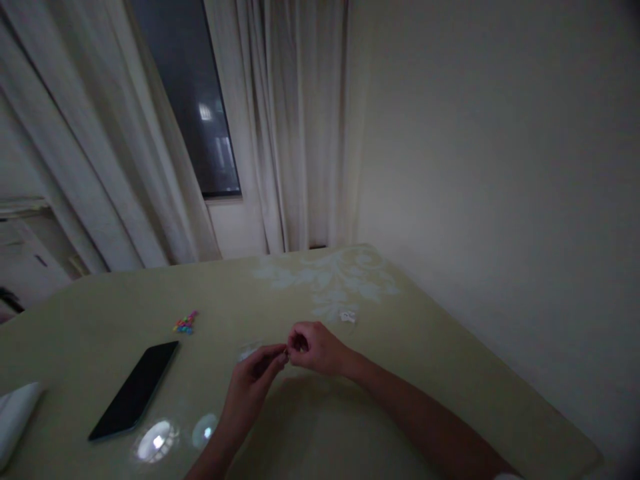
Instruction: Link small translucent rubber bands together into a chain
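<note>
Tiny item (287, 353) sat between hands, above table (125, 300), too small to identify. Left hand (250, 381) pinched it; right hand (320, 350) had fingertips closed beside it, hold unclear. Slight fingertip contact risked slip; dim light risked losing it.

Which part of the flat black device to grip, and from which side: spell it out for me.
Grip the black device by its two long edges, about midway along. Come from above with the left hand, once free, as it is nearer. The device lies flat on the table and looks thin, so its edges should offer the best hold.
</note>
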`<state>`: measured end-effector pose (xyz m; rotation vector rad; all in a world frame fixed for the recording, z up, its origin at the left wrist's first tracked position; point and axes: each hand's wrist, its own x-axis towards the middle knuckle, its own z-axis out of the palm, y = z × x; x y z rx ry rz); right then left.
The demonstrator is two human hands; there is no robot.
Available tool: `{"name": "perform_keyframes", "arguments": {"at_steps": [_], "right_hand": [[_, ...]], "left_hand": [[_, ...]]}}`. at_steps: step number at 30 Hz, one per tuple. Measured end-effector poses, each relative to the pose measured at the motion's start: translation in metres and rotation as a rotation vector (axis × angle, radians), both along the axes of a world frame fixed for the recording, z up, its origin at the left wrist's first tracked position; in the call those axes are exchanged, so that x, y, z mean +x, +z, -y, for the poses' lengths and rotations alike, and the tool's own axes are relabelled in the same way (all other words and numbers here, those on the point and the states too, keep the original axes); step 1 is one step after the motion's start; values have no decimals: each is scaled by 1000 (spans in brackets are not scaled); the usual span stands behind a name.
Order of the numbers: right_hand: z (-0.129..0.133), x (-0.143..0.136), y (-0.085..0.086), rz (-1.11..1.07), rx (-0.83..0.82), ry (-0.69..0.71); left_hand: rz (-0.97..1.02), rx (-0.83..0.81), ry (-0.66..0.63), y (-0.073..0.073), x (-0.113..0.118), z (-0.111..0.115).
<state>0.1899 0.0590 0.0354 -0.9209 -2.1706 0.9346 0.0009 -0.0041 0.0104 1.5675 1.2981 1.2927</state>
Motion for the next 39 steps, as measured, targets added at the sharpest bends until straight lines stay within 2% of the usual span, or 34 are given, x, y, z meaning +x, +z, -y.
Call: {"name": "perform_keyframes", "arguments": {"at_steps": [6, 9, 11, 16, 21, 24, 27, 32, 35, 39], "right_hand": [[-4, 1, -2, -45, 7, 7], [-17, 10, -3, -32, 52, -111], [-27, 19, -4, 53, 84, -196], [-36, 30, -15, 335, 61, -97], [-31, 25, -28, 468, 110, -117], [-31, 26, -27, 474, 111, -85], [-35, 32, -19, 428, 103, -89], [-45, 46, -9, 526, 97, -253], [-46, 46, -12, 541, 115, -279], [-40, 32, -25, 524, 148, -220]], "left_hand": [[84, -10, 14, -7, 0, -2], [43, 9, 76, -11, -2, -3], [28, 12, 93, -11, -3, -4], [3, 26, 99, -11, -2, -4], [32, 22, 85, -13, -2, -5], [48, 14, 70, -16, -3, -6], [70, 16, 54, -19, -5, -6], [100, 59, 30, -18, -5, -6], [110, 74, 19, -18, -5, -6], [103, 55, 3, -22, -6, -8]]}}
